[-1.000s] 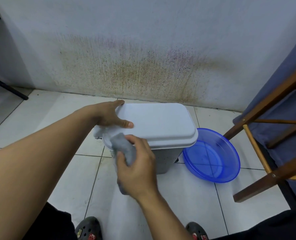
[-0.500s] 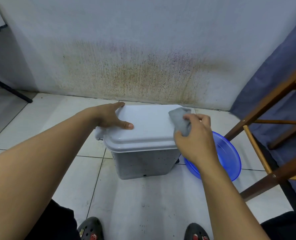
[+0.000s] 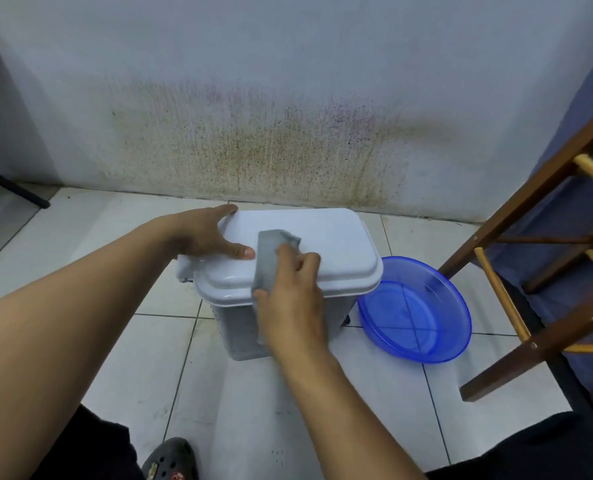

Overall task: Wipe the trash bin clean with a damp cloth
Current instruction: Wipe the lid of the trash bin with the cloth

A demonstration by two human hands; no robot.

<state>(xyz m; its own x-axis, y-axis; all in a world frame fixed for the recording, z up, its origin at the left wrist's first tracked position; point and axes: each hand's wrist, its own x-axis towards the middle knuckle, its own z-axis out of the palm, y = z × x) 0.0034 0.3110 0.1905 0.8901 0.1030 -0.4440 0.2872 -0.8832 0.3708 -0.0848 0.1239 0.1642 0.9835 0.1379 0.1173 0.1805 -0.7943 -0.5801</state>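
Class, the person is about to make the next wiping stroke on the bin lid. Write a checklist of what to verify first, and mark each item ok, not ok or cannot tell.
1. Pale grey plastic trash bin steadied: left hand rests flat on the left end of its lid. Ok.
2. White rounded lid closed: it sits down on the bin. Ok.
3. Cloth held: right hand grips the grey cloth. Ok.
4. Cloth in contact: it lies on the lid top. Ok.
5. Cloth damp enough: cannot tell.
6. Round blue translucent plastic basin nearby for rinsing: on the floor, right of the bin. Ok. Whether it holds water: cannot tell.
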